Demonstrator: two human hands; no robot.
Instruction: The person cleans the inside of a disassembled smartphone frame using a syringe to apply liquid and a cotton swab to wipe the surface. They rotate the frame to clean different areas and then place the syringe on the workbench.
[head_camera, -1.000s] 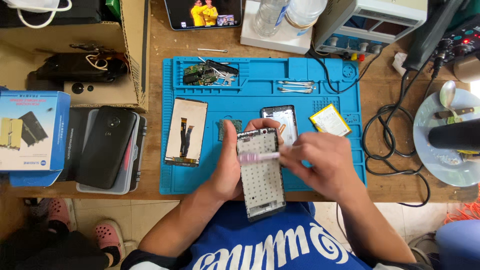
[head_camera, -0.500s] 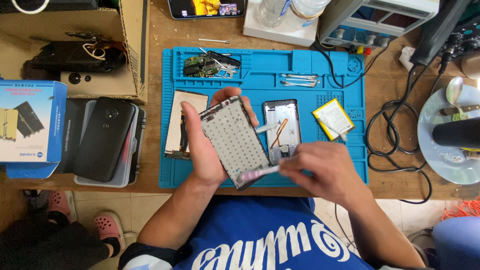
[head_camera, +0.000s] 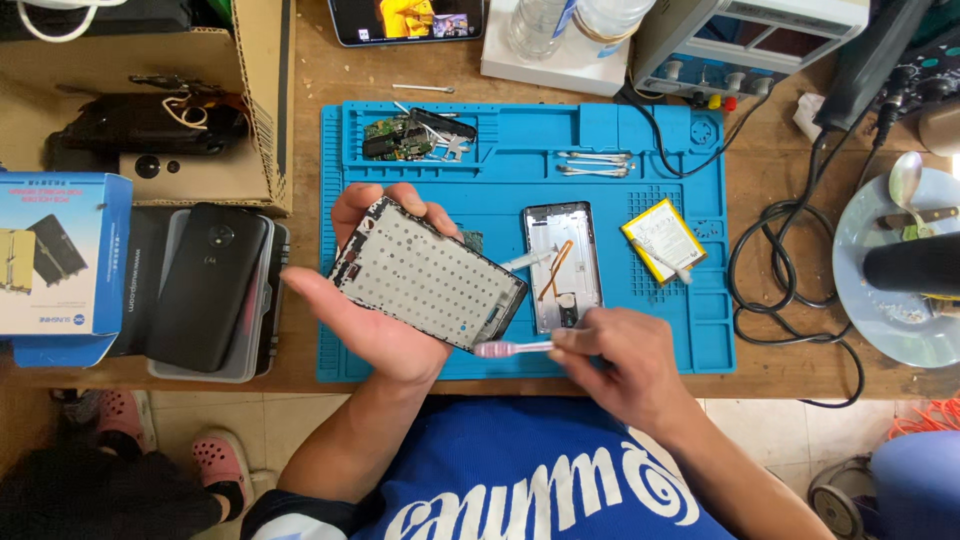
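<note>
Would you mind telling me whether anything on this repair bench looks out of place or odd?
One thing stands out: a plate with a spoon sits at the bench's right edge among the cables, beside the blue mat. Otherwise, the left hand holds the phone frame and the right hand a pink brush.

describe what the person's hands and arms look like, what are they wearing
Both the left hand and right hand are bare: no gloves, rings or watch visible. The forearms are uncovered too. The person wears a blue short-sleeved shirt with white lettering across the chest; a dark-and-white sleeve edge shows near the left elbow.
</note>
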